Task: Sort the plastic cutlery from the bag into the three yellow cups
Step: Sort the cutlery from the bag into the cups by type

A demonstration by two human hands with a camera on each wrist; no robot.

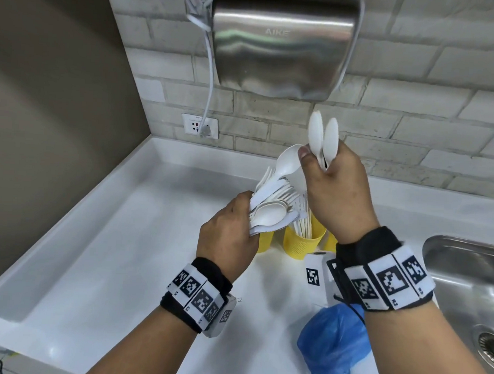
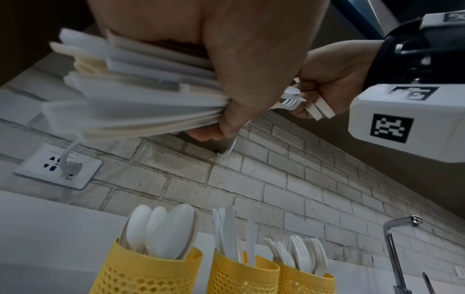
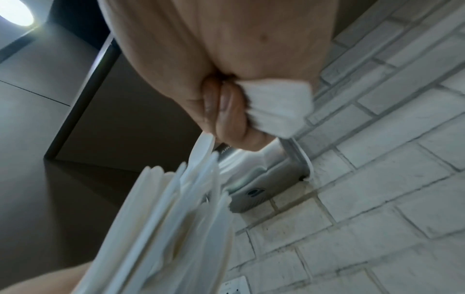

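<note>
White plastic cutlery (image 1: pixel 271 201) is being clutched, fanned for picking, in the left hand (image 1: pixel 226 231); two spoons (image 1: pixel 323 136) are being pinched in the right hand (image 1: pixel 337 191) above three yellow perforated cups (image 2: pixel 221 272).

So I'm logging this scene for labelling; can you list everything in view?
Yellow perforated plastic cups: three, on the counter; spoons, knives, forks.
White plastic cutlery bundle: one, in the left hand.
White plastic spoons: two, in the right hand.
Blue plastic bag: one, counter, near edge.
Steel hand dryer: one, wall.
White wall socket: one.
Steel sink: one, right.
Left hand: grips the bundle.
Right hand: grips the spoons.
</note>
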